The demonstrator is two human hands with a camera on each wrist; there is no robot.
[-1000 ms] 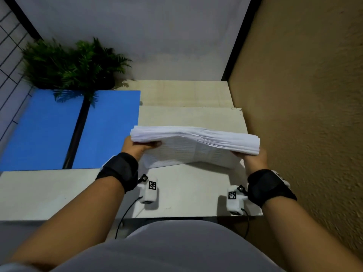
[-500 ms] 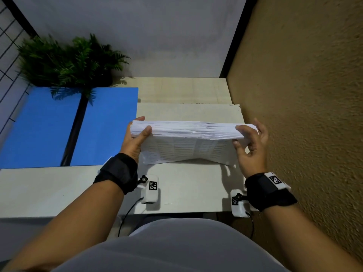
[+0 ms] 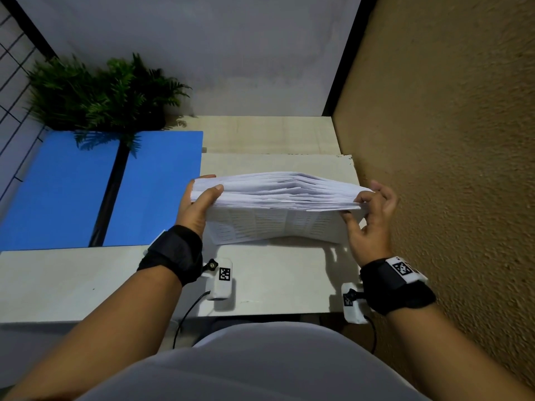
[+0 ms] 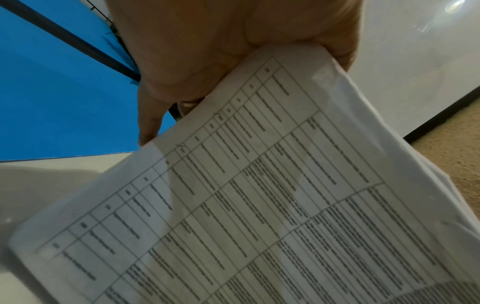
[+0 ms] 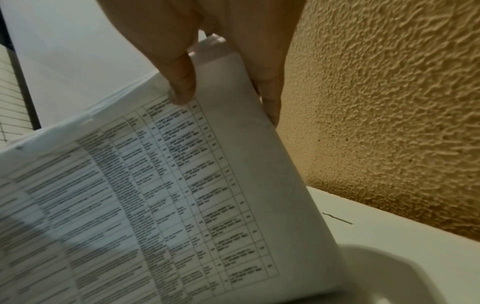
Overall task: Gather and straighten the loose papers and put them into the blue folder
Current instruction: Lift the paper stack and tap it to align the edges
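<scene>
A thick stack of printed white papers (image 3: 278, 192) stands on its long edge on the table, top edges slightly fanned. My left hand (image 3: 211, 183) grips its left end, thumb in front and fingers behind. At the right end my right hand (image 3: 359, 208) holds the stack, thumb on the printed front sheet and fingers curled at the edge. The left wrist view shows the printed sheet (image 4: 259, 205) under my left hand (image 4: 207, 72). In the right wrist view my thumb (image 5: 182, 82) presses the papers (image 5: 155, 195). The blue folder (image 3: 58, 192) lies open to the left.
A black spine (image 3: 111, 192) divides the folder. A green fern (image 3: 98, 94) stands behind it at the back left. A rough tan wall (image 3: 448, 140) closes off the right side right beside the papers. The pale table (image 3: 86, 279) runs to its front edge near my body.
The stack went from being held up by both hands to standing on edge on the table. My right hand moved from under it to its right end and now curls round that edge.
</scene>
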